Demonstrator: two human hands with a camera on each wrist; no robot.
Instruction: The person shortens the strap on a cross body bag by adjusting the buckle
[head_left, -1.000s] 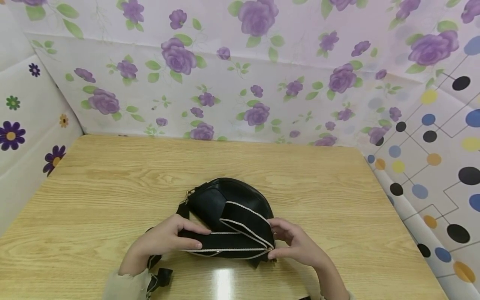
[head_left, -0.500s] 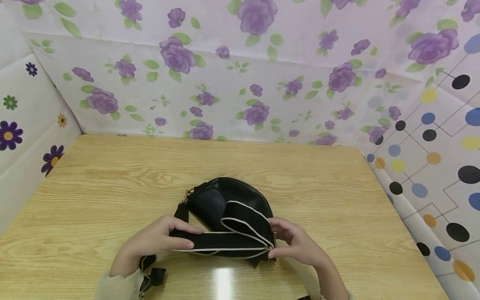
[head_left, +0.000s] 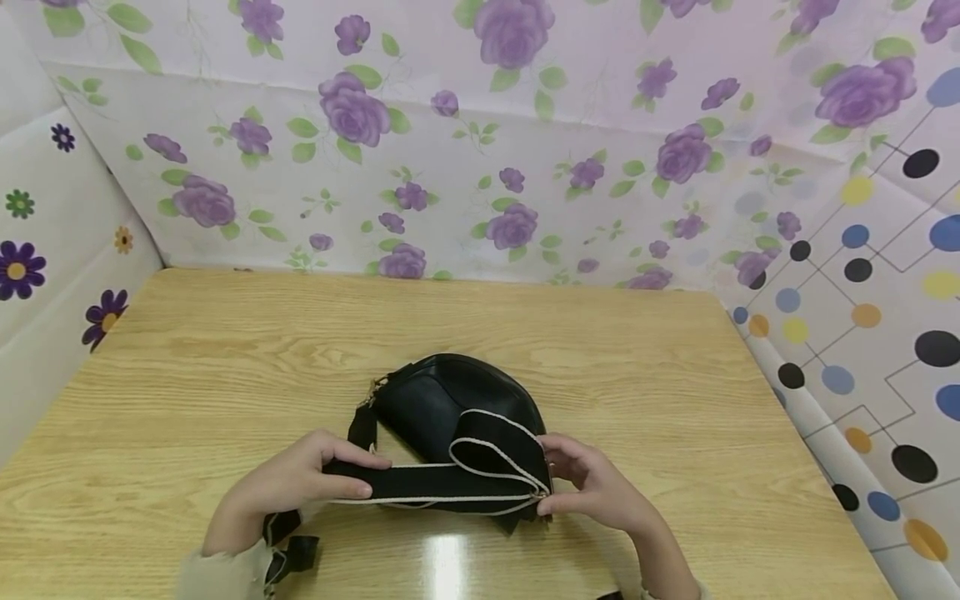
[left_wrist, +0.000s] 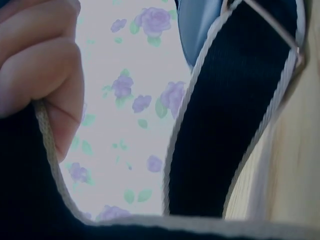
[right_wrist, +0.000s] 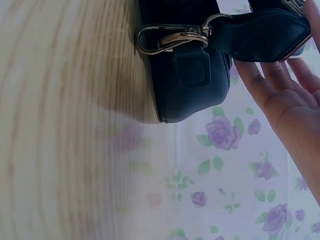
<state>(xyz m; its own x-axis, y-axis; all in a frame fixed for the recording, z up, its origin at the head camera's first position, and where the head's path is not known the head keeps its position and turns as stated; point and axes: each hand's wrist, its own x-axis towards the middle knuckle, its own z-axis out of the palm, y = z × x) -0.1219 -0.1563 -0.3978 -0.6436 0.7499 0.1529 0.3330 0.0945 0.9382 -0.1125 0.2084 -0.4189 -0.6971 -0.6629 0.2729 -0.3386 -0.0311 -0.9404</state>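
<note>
A black half-round handbag (head_left: 423, 408) lies on the table, with its wide black strap (head_left: 427, 482), edged in white cord, stretched across its near side. My left hand (head_left: 281, 479) grips the strap left of the bag; curled fingers (left_wrist: 50, 65) over its edge show in the left wrist view. At the bag's right end, my right hand (head_left: 592, 487) pinches the strap where it doubles back into an upright loop (head_left: 498, 437). The right wrist view shows a gold snap hook (right_wrist: 170, 39) and a black leather tab (right_wrist: 260, 36) beside the right hand's fingers.
The wood-grain table (head_left: 225, 375) reaches back to a flower-print sheet (head_left: 450, 167). A dotted sheet (head_left: 862, 350) borders the right side, and another flowered sheet (head_left: 52, 208) the left. Small black strap pieces (head_left: 300, 552) hang by the left wrist.
My left hand has moved left along with the strap it grips. The loop by the right hand has narrowed and shifted slightly right. The right hand stays in place.
</note>
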